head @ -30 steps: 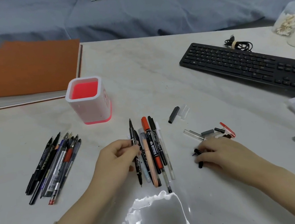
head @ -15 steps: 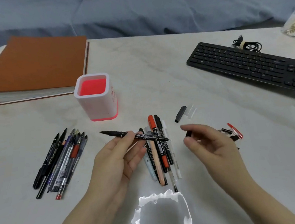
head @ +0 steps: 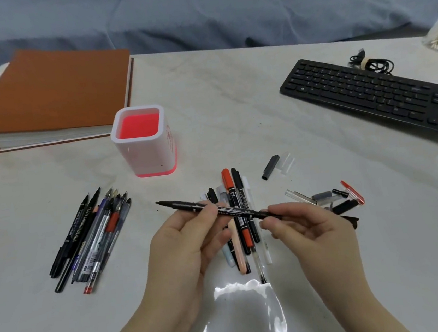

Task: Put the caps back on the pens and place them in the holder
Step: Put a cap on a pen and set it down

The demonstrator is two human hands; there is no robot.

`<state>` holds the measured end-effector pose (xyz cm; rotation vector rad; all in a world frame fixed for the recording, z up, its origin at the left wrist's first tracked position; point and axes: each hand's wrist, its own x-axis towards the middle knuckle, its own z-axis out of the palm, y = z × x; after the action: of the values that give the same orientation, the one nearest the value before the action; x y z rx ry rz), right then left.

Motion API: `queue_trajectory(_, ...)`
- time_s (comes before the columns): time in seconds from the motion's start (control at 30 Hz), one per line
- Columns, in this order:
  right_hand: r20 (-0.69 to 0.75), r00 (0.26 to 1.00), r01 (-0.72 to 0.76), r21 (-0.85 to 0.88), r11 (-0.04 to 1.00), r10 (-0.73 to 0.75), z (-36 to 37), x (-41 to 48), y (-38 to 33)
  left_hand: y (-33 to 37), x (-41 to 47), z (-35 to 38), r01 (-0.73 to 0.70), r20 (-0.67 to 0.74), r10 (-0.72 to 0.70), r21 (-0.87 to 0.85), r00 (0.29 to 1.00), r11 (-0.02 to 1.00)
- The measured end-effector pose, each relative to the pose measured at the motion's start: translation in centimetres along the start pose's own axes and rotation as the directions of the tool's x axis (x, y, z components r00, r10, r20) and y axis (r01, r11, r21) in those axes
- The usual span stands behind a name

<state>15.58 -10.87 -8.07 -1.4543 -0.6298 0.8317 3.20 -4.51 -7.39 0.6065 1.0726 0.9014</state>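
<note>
Left hand [head: 182,241] is pinching a slim black marker pen [head: 234,211] mid-barrel; right hand [head: 312,229] is pinching its other end with curled fingertips [head: 272,209]

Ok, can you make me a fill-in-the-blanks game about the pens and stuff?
The left hand and right hand both hold one ____ pen.
The holder has nothing in it, so it is ____.
The keyboard lies to the ____ of the holder.
Missing words: black, empty, right.
</note>
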Motion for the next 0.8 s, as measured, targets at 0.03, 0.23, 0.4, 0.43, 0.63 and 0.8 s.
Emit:
queue_trajectory(0.03, 0.003, 1.0, 0.008, -0.014, 1.0, -0.008, 0.0, -0.1, -0.1, -0.2, -0.2, 0.0, -0.006, 0.008, 0.006, 0.007, 1.0, 1.0)
queue_trajectory(0.23, 0.039, 0.997, 0.077, -0.107, 0.991, -0.073, -0.7, -0.5, 0.2, -1.1, -0.9, 0.1, -0.098, 0.019, 0.097, 0.019, 0.995, 0.995)
queue_trajectory(0.4, 0.097, 0.995, 0.02, -0.08, 0.997, -0.013, -1.4, -0.4, 1.1, -1.7, -1.0, 0.3, -0.156, 0.027, 0.155, 0.065, 0.988, 0.986)
queue_trajectory(0.43, 0.113, 0.994, 0.0, -0.085, 0.996, 0.01, -1.6, -0.4, 1.4, -1.7, -1.0, 0.4, -0.159, 0.026, 0.158, 0.09, 0.987, 0.983)
queue_trajectory(0.63, 0.007, 0.998, 0.063, -0.334, 0.94, -0.064, -3.9, 0.3, 3.5, -2.0, -0.1, 1.8, -0.169, -0.028, 0.178, 0.198, 0.984, 0.966)
queue_trajectory(0.8, 0.085, 0.967, 0.224, -0.727, 0.649, -0.238, -6.8, 1.6, 6.3, -2.0, 0.4, 2.4, -0.083, -0.034, 0.09, 0.168, 0.995, 0.982)
